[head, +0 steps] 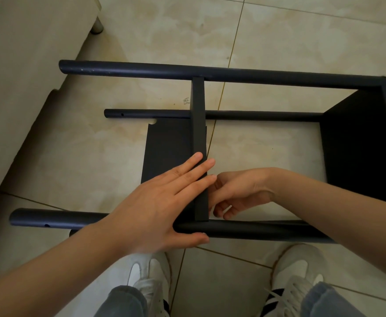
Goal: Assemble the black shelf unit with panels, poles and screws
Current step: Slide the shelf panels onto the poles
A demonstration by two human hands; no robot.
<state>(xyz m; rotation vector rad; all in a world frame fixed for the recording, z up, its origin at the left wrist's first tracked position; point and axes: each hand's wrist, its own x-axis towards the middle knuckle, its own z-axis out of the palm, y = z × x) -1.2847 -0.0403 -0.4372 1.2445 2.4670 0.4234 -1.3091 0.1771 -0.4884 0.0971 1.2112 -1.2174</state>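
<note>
Left hand (160, 202) presses flat on the middle panel (198, 124) between poles (251, 230).

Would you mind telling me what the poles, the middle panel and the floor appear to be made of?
Poles: likely painted metal or plastic tube, satin sheen, small chips. Middle panel: matte black board, probably laminated wood composite. Floor: glossy marbled ceramic tile, grout lines.

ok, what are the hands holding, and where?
Left hand presses on the edge of the middle panel, by the near pole. Right hand curls against its side; grip unclear.
</note>
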